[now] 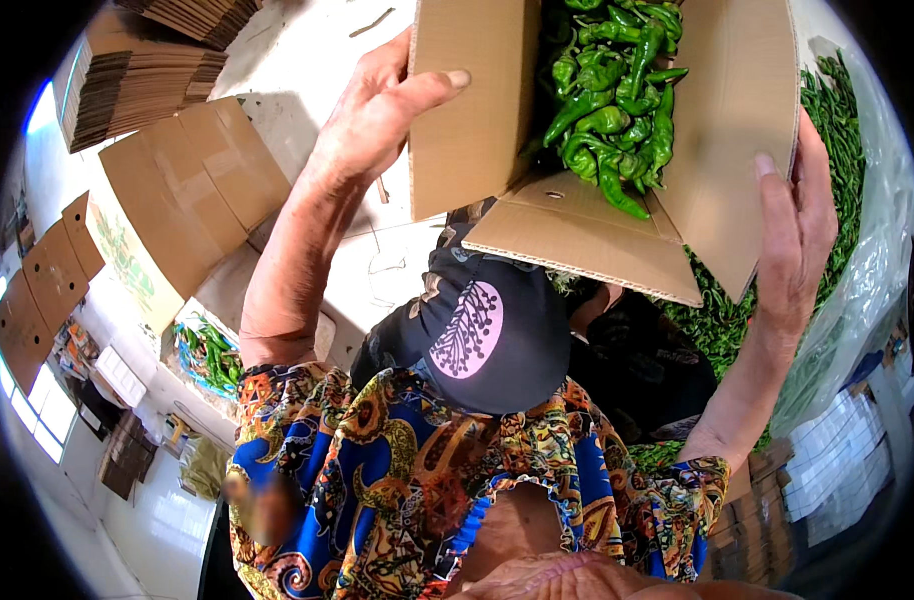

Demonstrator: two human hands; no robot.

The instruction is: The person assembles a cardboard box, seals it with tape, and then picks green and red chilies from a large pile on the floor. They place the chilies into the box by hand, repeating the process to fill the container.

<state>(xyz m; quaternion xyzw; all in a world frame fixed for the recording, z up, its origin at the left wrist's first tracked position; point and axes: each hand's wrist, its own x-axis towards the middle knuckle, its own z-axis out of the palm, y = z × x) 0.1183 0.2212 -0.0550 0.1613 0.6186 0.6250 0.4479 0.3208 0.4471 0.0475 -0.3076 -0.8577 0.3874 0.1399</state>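
Note:
An open cardboard box (468, 142) is held up in front of me, its flaps spread. Green peppers (614, 97) lie inside, some resting over the lower flap near its fold. My left hand (385, 105) grips the outer edge of the left flap, thumb on the inner face. On the other side, my right hand (794, 202) holds the right flap's edge, its thumb also on the inner face. Most of the box's bottom is hidden under the peppers.
A large heap of green peppers (839, 187) lies at the right beside clear plastic sheeting (884, 247). Stacked flattened cartons (141, 82) stand upper left, near a closed cardboard box (194, 187). More peppers (209, 352) lie in a container below that box.

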